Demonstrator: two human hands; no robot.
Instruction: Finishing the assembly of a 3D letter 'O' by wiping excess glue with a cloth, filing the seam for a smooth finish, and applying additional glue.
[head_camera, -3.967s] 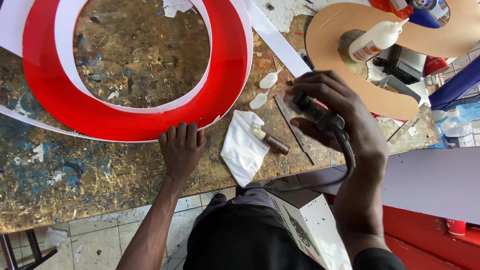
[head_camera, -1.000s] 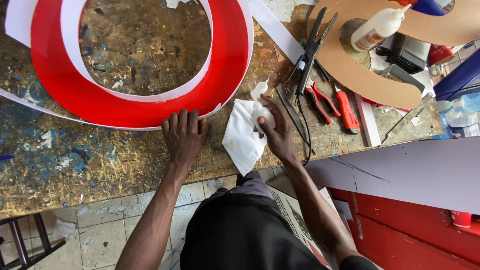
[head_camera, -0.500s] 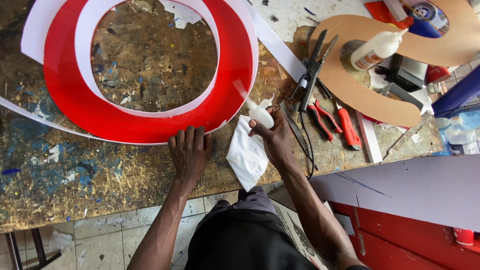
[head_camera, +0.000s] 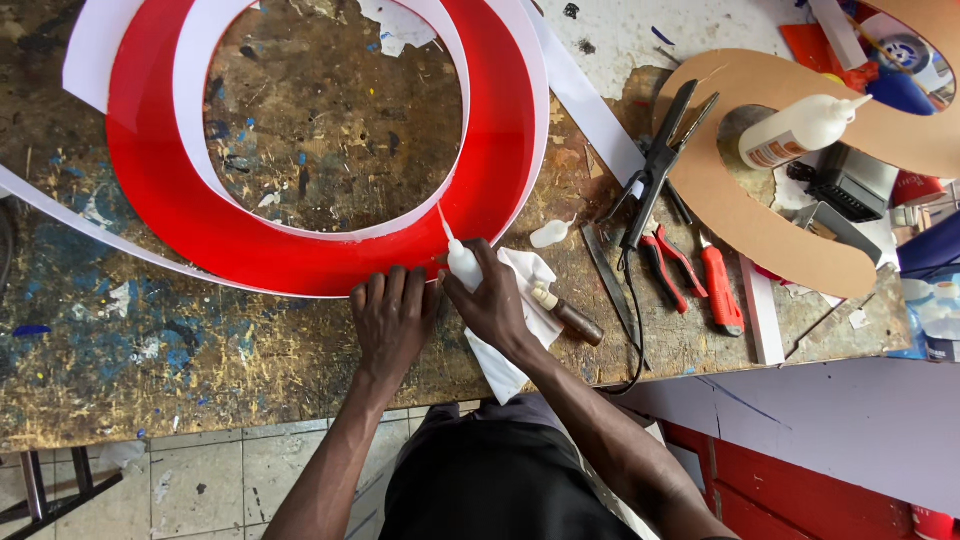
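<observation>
Left hand (head_camera: 392, 318) flat; right hand (head_camera: 492, 300) gripping

Paint-stained wood bench (head_camera: 150, 350) w/ red ring (head_camera: 300, 245), white cloth (head_camera: 520, 320), pliers (head_camera: 700, 275).

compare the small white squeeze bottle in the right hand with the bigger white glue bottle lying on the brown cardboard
The small white squeeze bottle is gripped in the right hand, its thin nozzle pointing up at the red ring; the bigger white glue bottle lies on its side, untouched, on the brown cardboard. The small one looks plain, while the big one carries an orange label. Both are white plastic with tapered tips.
</observation>
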